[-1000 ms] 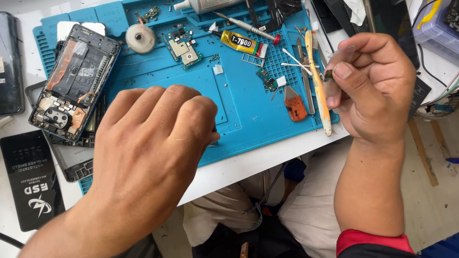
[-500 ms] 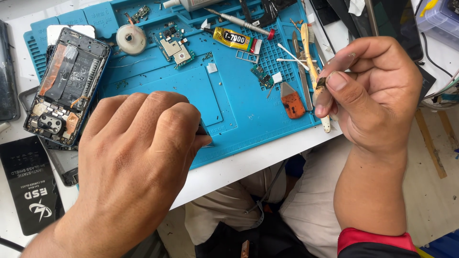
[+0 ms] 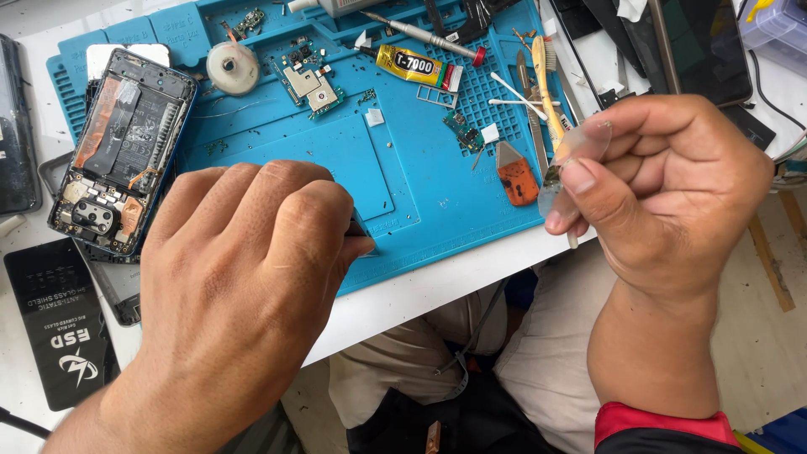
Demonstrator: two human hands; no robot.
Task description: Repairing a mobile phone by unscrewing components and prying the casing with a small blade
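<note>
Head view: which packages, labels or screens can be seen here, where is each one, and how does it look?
Glue tube: top middle of the blue mat, lying flat, yellow with black label.
Flat black packet: left table edge, rectangular, white print.
Dark screen panel: top right, glossy black, unlit.
Opened phone: left on the mat, blue frame, insides exposed.

Two bare hands, left hand [image 3: 244,277], right hand [image 3: 664,193], red cuff on black sleeve [image 3: 664,424], beige trousers [image 3: 538,353]
</note>
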